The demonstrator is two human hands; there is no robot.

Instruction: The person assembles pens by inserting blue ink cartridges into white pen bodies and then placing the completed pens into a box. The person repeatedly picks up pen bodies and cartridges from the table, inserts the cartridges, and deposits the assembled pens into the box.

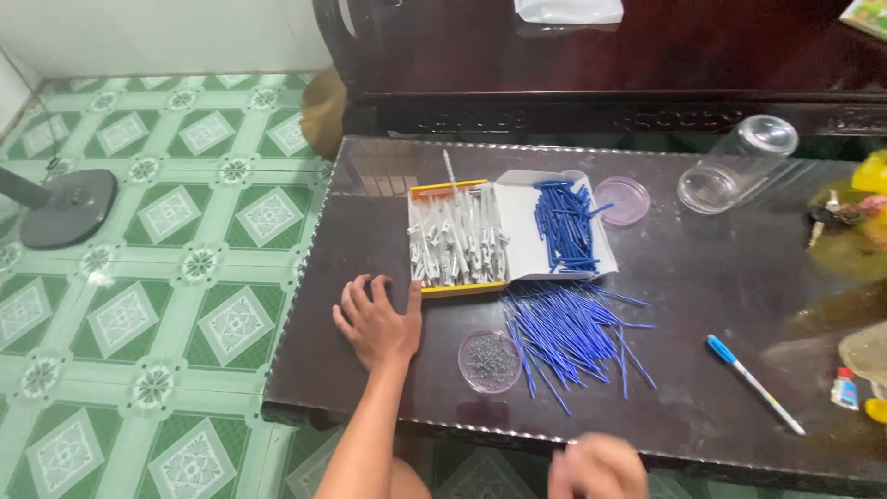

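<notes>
This is looking like a room in a home, used for small hand assembly. A low dark tabletop (702, 277) under glass is standing on a floor of green and white patterned tiles (157, 231). Behind the tabletop, carved dark wooden furniture (601, 111) is running along; left of the tabletop, a fan's round grey base (69, 208) is sitting on the tiles.

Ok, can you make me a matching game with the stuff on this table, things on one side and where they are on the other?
Things:
1. pen
2. jar
3. left hand
4. round dish of tiny metal bits

Places:
A. lying on its side, far right
B. flat on the table, left of the box
C. beside the loose blue sticks
D. near right, alone

Pairs: 1-D, 2-A, 3-B, 4-C
</notes>
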